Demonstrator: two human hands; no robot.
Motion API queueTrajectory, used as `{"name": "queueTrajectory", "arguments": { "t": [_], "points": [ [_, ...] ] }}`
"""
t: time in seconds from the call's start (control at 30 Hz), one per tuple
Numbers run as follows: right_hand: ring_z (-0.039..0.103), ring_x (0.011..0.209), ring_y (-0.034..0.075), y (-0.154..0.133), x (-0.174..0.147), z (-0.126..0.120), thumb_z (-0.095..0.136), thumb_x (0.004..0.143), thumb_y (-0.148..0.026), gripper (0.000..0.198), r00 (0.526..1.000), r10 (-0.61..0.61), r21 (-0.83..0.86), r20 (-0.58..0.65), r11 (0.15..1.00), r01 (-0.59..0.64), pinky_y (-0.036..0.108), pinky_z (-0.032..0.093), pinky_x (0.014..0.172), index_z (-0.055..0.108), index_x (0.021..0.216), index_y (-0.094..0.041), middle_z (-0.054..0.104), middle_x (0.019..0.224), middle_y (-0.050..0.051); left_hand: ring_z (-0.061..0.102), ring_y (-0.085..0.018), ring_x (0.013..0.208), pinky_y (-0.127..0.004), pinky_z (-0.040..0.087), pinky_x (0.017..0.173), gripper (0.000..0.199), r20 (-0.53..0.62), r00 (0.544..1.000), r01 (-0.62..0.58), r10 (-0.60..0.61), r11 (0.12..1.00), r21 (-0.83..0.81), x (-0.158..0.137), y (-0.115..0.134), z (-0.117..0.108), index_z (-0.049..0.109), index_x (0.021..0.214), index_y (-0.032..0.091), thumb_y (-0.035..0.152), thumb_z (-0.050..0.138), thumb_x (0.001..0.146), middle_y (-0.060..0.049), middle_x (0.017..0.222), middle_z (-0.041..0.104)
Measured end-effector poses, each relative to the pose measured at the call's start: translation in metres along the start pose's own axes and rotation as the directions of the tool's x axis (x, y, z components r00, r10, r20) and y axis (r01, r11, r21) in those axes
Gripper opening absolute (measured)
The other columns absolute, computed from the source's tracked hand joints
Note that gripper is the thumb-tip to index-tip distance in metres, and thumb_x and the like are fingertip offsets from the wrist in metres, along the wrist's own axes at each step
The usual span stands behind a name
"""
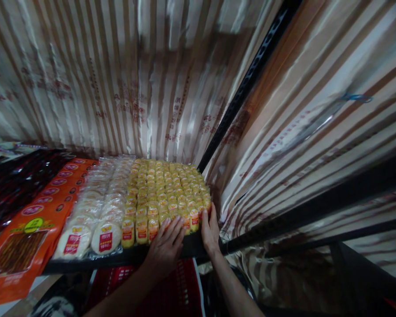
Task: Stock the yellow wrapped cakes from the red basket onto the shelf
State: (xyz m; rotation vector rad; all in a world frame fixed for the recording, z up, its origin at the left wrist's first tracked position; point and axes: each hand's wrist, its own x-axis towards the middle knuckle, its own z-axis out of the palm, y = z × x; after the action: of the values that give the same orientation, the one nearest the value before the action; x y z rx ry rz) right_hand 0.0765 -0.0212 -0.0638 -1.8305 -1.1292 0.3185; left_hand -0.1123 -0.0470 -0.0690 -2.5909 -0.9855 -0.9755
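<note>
Rows of small yellow snack packets stand closely packed on a dark shelf. My left hand lies with its fingers stretched against the front packets, covering part of several of them. At the right end of the block, my right hand rests along the side of the last row, its fingers pointing up and extended. Both hands touch the packets; neither is wrapped round one. Left of the yellow block are two rows of round white rice crackers in clear wrappers.
Orange snack bags overlap in a row further left, beside dark glossy packs. A red basket sits below the shelf. A black metal post and rail frame the right side, with striped printed sheeting behind.
</note>
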Motion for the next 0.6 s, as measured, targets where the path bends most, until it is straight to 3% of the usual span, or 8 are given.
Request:
{"name": "queueTrajectory", "arguments": {
  "t": [0.3,0.6],
  "points": [
    [0.044,0.122,0.025,0.0,0.02,0.001,0.016,0.086,-0.059,0.071,0.999,0.006,0.038,-0.048,0.999,-0.004,0.038,0.03,0.103,0.046,0.128,-0.009,0.05,0.13,0.016,0.029,-0.021,0.133,-0.041,0.02,0.112,0.037,-0.019,1.0,-0.007,0.007,1.0,-0.015,-0.002,-0.002,0.003,0.049,0.125,0.014,0.018,0.039,0.089,-0.01,0.139,0.042],
    [0.037,0.128,0.023,-0.01,0.025,0.007,0.018,0.084,-0.062,0.074,0.998,0.047,0.099,-0.032,0.994,-0.044,0.035,0.025,0.107,0.041,0.134,-0.011,0.043,0.138,0.013,0.026,-0.021,0.134,-0.042,0.019,0.112,0.038,-0.008,1.0,-0.019,0.018,1.0,-0.019,-0.004,-0.002,0.006,0.049,0.124,0.013,0.015,0.037,0.088,-0.01,0.14,0.04]
  ]
}}
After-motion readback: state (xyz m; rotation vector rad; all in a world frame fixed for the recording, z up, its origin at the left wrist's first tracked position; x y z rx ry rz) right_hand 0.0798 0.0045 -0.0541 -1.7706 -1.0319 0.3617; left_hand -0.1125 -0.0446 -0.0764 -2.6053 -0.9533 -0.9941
